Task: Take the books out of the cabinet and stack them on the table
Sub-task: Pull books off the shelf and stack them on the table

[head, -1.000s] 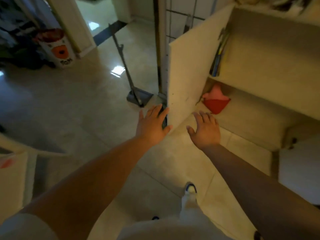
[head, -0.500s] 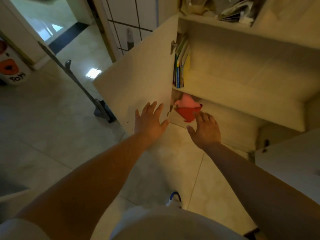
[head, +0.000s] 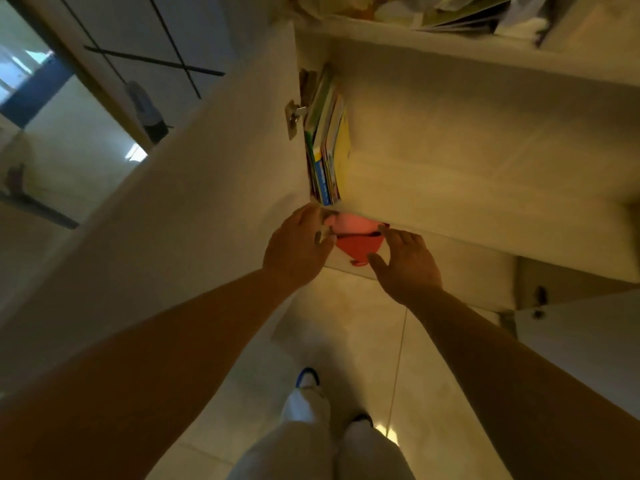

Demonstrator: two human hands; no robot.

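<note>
Cabinet (head: 450, 161) open, filling upper right of frame; door (head: 214, 188) swung out to the left. Books (head: 327, 147) upright in a tight row at left end of upper shelf, just beside door hinge (head: 293, 116); yellow cover outermost on the right. None taken out yet.

Left hand (head: 298, 249) at centre frame, just below the books, at the door's inner edge; grip loose, fingers slightly bent, holding nothing visible. Fingertips blurred, contact with door or shelf edge cannot be told.

Right hand (head: 405, 261) just right of centre, grip wide, fingers spread, holding nothing. Reaches toward lower shelf, near a red and pink item (head: 358, 242) lying between both hands; touching or not cannot be told.

Loose papers (head: 457, 12) on cabinet top, upper right. Tiled floor (head: 363, 341) and white trouser legs (head: 308, 438) at bottom centre.
</note>
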